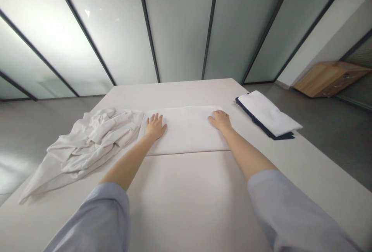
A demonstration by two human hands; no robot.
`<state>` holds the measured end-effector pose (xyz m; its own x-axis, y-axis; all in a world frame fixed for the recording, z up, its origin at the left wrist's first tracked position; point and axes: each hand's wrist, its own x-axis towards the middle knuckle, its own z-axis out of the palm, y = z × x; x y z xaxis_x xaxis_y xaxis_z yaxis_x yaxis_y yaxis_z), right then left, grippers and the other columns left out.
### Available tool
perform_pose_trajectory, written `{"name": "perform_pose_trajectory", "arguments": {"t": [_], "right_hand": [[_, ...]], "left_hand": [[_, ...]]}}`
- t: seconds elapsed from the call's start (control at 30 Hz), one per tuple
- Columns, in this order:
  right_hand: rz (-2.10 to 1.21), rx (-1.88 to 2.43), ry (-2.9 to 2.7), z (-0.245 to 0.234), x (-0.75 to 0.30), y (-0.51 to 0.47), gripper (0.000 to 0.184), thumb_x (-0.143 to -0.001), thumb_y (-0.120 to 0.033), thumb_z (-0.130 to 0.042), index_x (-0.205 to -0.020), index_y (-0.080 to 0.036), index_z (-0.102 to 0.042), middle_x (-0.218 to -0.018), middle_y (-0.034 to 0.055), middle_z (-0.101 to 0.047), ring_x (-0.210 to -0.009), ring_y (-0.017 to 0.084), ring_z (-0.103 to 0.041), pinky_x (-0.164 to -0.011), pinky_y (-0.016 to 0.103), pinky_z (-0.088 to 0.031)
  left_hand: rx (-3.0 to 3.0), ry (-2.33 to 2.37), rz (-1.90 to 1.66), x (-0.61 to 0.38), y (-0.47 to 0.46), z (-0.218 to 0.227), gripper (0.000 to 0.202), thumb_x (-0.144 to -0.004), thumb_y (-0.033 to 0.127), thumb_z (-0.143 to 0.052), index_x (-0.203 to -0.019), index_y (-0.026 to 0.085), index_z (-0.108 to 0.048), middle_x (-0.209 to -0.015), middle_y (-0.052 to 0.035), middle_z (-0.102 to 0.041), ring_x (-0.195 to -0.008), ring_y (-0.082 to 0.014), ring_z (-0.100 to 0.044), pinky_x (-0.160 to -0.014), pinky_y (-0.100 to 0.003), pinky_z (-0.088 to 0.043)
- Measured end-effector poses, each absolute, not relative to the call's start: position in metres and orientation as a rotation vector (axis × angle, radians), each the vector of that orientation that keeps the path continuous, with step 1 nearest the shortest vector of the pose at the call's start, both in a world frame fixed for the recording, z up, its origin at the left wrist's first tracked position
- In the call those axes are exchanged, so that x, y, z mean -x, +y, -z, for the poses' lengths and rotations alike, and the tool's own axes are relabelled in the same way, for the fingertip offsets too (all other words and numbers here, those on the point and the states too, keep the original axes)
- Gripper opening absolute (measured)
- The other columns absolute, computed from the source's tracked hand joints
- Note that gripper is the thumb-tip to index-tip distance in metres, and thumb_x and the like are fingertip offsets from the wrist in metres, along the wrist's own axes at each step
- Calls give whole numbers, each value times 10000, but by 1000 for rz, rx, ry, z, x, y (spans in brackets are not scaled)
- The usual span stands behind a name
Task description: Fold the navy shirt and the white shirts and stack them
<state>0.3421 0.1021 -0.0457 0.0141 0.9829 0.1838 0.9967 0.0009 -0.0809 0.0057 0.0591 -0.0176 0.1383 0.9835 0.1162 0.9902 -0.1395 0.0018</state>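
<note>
A white cloth (188, 130) lies flat in a long rectangle across the table in front of me, its near edge running straight. My left hand (156, 126) rests palm down on its left end, fingers spread. On the right end my right hand (220, 119) lies flat with its fingers apart, near the far corner. Just left of the flat cloth, a crumpled heap of white fabric (101, 139) spreads toward the table's left edge. Whether the heap and the flat cloth touch is hard to tell.
On the right edge of the white table (186, 201) lies a folded white cloth (267, 112) atop a dark navy one (283, 137). Frosted glass panels (180, 27) stand beyond the far edge. A wooden cabinet (322, 78) is on the floor at the right.
</note>
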Motion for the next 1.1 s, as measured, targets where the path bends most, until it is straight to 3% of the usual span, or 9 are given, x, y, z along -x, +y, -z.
{"name": "perform_pose_trajectory", "arguments": {"t": [0.1, 0.23, 0.3, 0.43, 0.6, 0.7, 0.8, 0.9, 1.1], "right_hand": [[230, 2027, -2095, 41, -336, 99, 407, -911, -340, -414, -1168, -113, -634, -1241, 193, -602, -1147, 320, -515, -964, 439, -362], [260, 1895, -2149, 29, -316, 89, 361, -912, -298, -431, -1163, -139, -636, -1248, 167, -598, -1156, 309, -492, -983, 431, -330], [219, 1820, -2194, 20, -299, 80, 343, -922, -305, -432, -1154, -162, -642, -1246, 146, -609, -1163, 299, -493, -990, 419, -331], [96, 1748, -2311, 8, -254, 57, 321, -944, -285, -416, -1139, -183, -649, -1213, 123, -644, -1137, 264, -539, -973, 377, -369], [18, 1829, -2364, 26, -221, 28, 403, -986, -308, -329, -1250, -166, -597, -1339, 156, -575, -1244, 285, -491, -1028, 440, -355], [-16, 1841, -2393, 41, -234, 17, 547, -1001, -470, -256, -1434, -197, -446, -1526, 144, -382, -1402, 330, -312, -1104, 521, -254], [-92, 1899, -2412, 46, -269, 15, 632, -976, -571, -250, -1497, -229, -355, -1589, 109, -262, -1451, 336, -206, -1141, 525, -195], [-117, 2062, -2334, 46, -312, 19, 645, -970, -571, -252, -1513, -230, -325, -1598, 102, -236, -1455, 337, -196, -1147, 525, -192], [-57, 2137, -2201, 54, -360, 24, 667, -955, -564, -267, -1501, -190, -346, -1576, 121, -289, -1452, 314, -219, -1161, 491, -179]], "left_hand": [[2523, -1942, 131, -32, 24, 20, 550, -948, 505, -343, -1405, 217, -449, -1484, -130, -444, -1364, -286, -388, -1107, -498, -298], [2521, -2037, 4, -57, 2, 33, 702, -928, 625, -264, -1466, 186, -366, -1559, -192, -291, -1435, -388, -229, -1068, -644, -250], [2496, -2047, 12, -62, 9, 36, 726, -926, 625, -251, -1486, 169, -332, -1575, -202, -243, -1450, -401, -176, -1075, -667, -206], [2461, -2098, 17, -73, 38, 30, 694, -906, 565, -358, -1428, 113, -414, -1539, -229, -312, -1430, -412, -233, -1092, -633, -219], [2484, -1999, 199, -92, 40, 32, 514, -962, 329, -279, -1411, 146, -449, -1525, -158, -379, -1419, -289, -319, -1124, -492, -276], [2535, -1959, 163, -84, 32, 37, 562, -979, 418, -256, -1473, 177, -377, -1564, -139, -308, -1446, -288, -262, -1146, -486, -239], [2537, -2003, 68, -53, 30, 37, 690, -951, 584, -262, -1514, 188, -306, -1598, -137, -213, -1471, -308, -178, -1167, -487, -187], [2433, -2125, 7, -13, 33, 36, 768, -931, 645, -251, -1530, 166, -266, -1604, -158, -170, -1474, -330, -150, -1172, -496, -159], [2286, -2199, -1, 29, 34, 36, 727, -944, 608, -270, -1524, 170, -290, -1598, -144, -203, -1464, -340, -185, -1160, -501, -200]]}}
